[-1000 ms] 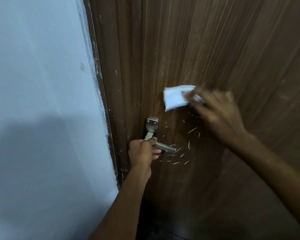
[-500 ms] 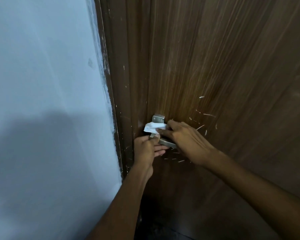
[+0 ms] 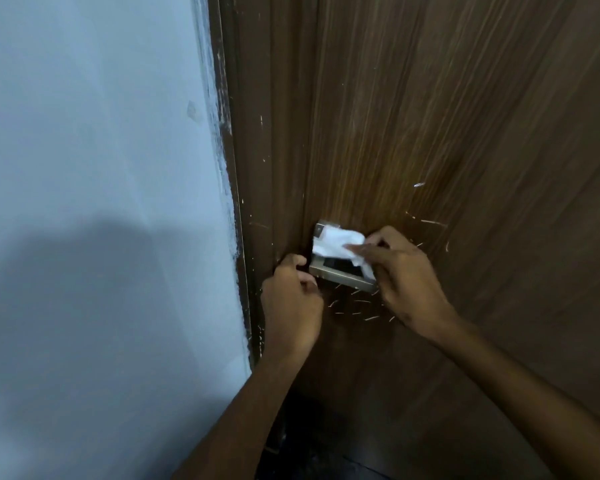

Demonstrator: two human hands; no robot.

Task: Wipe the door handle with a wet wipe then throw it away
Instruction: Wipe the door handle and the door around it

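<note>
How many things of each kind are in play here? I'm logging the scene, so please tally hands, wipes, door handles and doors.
Hands: 2, the left hand by the handle's base and the right hand pinching the wipe
Wet wipes: 1, the white wet wipe pressed on the handle
Door handles: 1, the metal door handle
Doors: 1, the brown wooden door
Total: 5

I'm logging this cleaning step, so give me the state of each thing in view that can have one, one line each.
Wipe: crumpled, pressed on the handle's upper part by the right hand.
Handle: lever bare along its length, top covered by the wipe.
Right hand: pinching the wipe.
Left hand: curled at the door edge beside the handle, holding nothing visible.
Door: wood grain, pale scratches around the handle.
</note>
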